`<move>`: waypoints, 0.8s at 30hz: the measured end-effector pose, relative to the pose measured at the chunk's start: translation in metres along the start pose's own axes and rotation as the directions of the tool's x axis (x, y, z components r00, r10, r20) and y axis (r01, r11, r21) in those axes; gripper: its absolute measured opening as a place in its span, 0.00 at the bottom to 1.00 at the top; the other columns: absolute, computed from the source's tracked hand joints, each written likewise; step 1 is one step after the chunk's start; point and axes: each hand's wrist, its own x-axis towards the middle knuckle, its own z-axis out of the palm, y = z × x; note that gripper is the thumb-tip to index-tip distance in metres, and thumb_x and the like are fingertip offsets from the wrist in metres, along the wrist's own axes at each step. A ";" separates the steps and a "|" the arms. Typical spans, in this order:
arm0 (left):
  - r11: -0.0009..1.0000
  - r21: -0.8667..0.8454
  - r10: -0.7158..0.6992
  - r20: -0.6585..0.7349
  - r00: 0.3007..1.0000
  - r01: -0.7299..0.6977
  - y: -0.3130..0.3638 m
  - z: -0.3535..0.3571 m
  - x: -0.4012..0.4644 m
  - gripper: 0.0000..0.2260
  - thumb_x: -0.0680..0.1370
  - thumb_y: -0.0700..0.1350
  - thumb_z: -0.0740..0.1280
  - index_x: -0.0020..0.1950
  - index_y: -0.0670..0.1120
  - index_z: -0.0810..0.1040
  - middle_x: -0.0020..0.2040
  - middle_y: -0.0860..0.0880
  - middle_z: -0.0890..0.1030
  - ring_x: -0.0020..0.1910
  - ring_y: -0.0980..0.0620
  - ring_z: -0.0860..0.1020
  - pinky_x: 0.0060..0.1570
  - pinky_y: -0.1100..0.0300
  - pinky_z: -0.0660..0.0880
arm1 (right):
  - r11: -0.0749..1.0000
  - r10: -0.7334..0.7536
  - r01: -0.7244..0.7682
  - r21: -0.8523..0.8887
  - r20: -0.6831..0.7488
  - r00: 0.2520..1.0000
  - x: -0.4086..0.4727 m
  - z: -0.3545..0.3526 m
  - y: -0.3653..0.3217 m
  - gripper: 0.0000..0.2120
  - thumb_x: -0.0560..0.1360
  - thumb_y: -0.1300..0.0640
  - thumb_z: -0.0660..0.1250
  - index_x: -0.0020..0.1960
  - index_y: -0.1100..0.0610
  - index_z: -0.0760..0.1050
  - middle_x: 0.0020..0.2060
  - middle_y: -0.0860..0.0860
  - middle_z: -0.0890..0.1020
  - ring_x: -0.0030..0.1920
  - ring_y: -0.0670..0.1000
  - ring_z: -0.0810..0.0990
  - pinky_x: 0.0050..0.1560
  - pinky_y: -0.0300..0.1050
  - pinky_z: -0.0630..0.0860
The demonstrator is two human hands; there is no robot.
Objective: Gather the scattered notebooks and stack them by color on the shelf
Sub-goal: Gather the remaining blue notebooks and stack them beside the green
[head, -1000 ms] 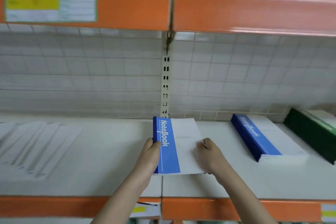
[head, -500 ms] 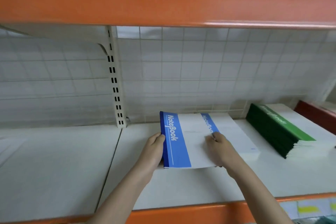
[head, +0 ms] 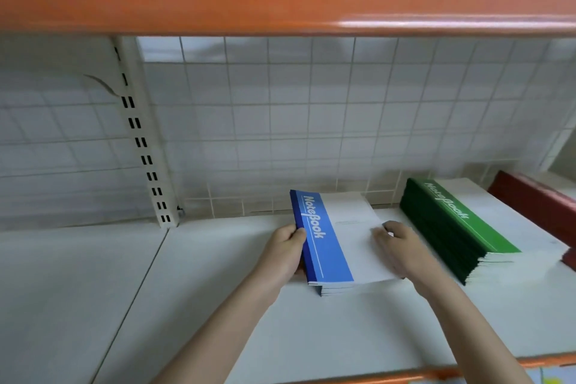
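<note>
Setting down: person's 2 hands lower a blue-and-white paper notebook (head: 335, 240) onto the blue stack (head: 330, 289), centre-right of frame, on the white metal shelf board (head: 218, 305).
Change: half a sec ago the notebook was held left of the stack w/ the stack's own cover peeking out behind; now it covers the stack, edges approx. flush. Means this blue one looks all but placed; release is prob. next.
Left hand (head: 285, 254): fingers curled round the blue spine edge, thumb on top, gripping.
Right hand (head: 402, 251): fingers bent on the white right edge, pinching or pressing — can't tell which.
Axis: long axis runs front-to-back, leaning slightly left toward the wire-grid back; spine on left, "NoteBook" lettering reads along it.
Neighbours: green notebook stack (head: 448, 234) just right, apart; dark red stack (head: 536, 199) at far right edge.
</note>
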 end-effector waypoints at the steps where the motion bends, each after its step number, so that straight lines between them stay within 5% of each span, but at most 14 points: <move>1: 1.000 0.010 0.010 0.000 1.000 -0.010 0.001 0.004 0.002 0.12 0.83 0.41 0.55 0.43 0.44 0.74 0.34 0.52 0.79 0.27 0.59 0.77 0.24 0.69 0.69 | 1.000 -0.010 0.010 0.001 -0.009 1.000 0.002 -0.003 0.002 0.14 0.79 0.55 0.60 0.48 0.68 0.72 0.32 0.54 0.69 0.31 0.52 0.65 0.28 0.38 0.59; 5: 0.994 0.093 0.052 -0.005 0.999 -0.051 0.000 0.014 0.011 0.10 0.82 0.40 0.56 0.48 0.38 0.75 0.36 0.48 0.78 0.29 0.52 0.74 0.24 0.66 0.67 | 0.998 -0.067 0.066 -0.017 -0.040 0.997 0.011 -0.014 0.006 0.15 0.79 0.56 0.61 0.49 0.71 0.73 0.36 0.57 0.73 0.36 0.53 0.70 0.34 0.43 0.62; 14: 0.968 0.226 0.128 -0.088 0.988 -0.105 -0.011 0.029 0.026 0.09 0.79 0.39 0.59 0.50 0.35 0.77 0.36 0.44 0.79 0.23 0.53 0.69 0.23 0.65 0.66 | 0.983 -0.153 0.143 -0.118 -0.080 0.985 0.023 -0.025 0.020 0.16 0.77 0.55 0.64 0.32 0.61 0.68 0.27 0.52 0.68 0.29 0.50 0.66 0.30 0.42 0.60; 19: 0.948 0.278 0.202 -0.162 0.966 -0.152 -0.018 0.033 0.032 0.08 0.78 0.39 0.61 0.47 0.36 0.77 0.40 0.38 0.82 0.28 0.49 0.73 0.30 0.59 0.69 | 0.985 -0.172 0.171 -0.011 -0.030 0.985 0.024 -0.022 0.028 0.17 0.76 0.55 0.65 0.43 0.71 0.73 0.32 0.55 0.69 0.31 0.52 0.67 0.34 0.42 0.66; 24: 0.932 0.297 0.280 -0.223 0.934 -0.208 -0.026 0.034 0.034 0.06 0.78 0.40 0.63 0.46 0.39 0.79 0.39 0.44 0.83 0.33 0.47 0.76 0.34 0.50 0.75 | 0.977 -0.206 0.207 0.051 -0.016 0.978 0.025 -0.022 0.030 0.08 0.76 0.60 0.64 0.47 0.62 0.80 0.36 0.57 0.74 0.30 0.51 0.71 0.29 0.42 0.71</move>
